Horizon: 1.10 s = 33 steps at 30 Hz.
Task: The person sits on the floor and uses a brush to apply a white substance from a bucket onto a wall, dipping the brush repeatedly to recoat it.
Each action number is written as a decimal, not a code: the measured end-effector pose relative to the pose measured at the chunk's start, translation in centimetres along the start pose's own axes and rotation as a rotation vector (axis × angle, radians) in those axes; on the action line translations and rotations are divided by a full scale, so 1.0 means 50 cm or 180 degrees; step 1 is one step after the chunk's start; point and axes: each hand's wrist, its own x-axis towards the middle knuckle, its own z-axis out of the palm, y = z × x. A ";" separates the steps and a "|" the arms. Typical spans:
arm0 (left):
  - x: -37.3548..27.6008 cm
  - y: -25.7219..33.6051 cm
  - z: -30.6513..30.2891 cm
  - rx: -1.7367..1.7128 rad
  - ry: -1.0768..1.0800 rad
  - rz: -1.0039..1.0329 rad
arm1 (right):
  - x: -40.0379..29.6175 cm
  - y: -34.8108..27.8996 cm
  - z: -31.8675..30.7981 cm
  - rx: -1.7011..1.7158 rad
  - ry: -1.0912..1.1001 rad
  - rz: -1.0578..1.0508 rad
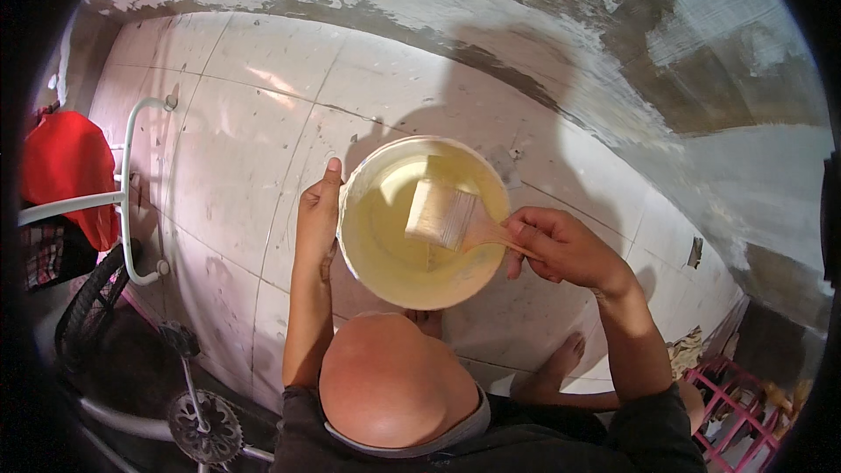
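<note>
A round plastic bucket (351, 256) stands before me, with pale yellow liquid (387, 236) inside. My left hand (320, 207) grips the bucket's left side at the rim, its thumb pointing up. In my right hand (555, 246) is the wooden handle of a wide flat paintbrush (453, 217). The brush lies across the right part of the bucket opening, its pale, coated bristles pointing left over the liquid. Whether the bristles touch the liquid I cannot tell. My fingers on the handle sit just outside the right rim.
Beyond the bucket rises a wall (591, 46) with patchy white coating. Light floor tiles (250, 144) carry specks and debris. At left are a white metal tube frame (128, 177), a red cloth (69, 171) and a bicycle crank (204, 424). A pink plastic basket (729, 407) stands at lower right.
</note>
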 end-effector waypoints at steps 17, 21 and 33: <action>-0.009 0.004 0.020 -0.0149 0.0134 -0.0098 | -0.005 0.087 -0.056 0.1784 0.0684 -0.0960; -0.008 0.002 0.015 -0.0134 0.0125 -0.0022 | 0.082 0.116 -0.095 0.1078 0.1703 -0.1102; -0.007 -0.001 0.020 -0.0167 0.0112 -0.0028 | 0.145 0.335 -0.248 -0.0779 0.4136 -0.0844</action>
